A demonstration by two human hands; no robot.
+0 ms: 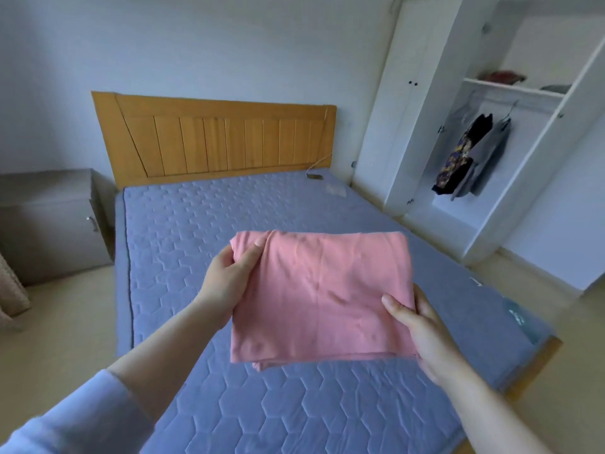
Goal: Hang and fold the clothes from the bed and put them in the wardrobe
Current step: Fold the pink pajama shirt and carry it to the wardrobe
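Observation:
A folded pink garment is held up above the blue quilted bed. My left hand grips its upper left edge, thumb on top. My right hand grips its lower right corner, thumb lying over the cloth. The white wardrobe stands open at the right. A dark patterned garment and a grey one hang from its rail. Folded items lie on the shelf above the rail.
A wooden headboard backs the bed. A grey nightstand stands to the left. A small dark object with a cable and a clear packet lie near the bed's far right corner. Beige floor runs along both sides.

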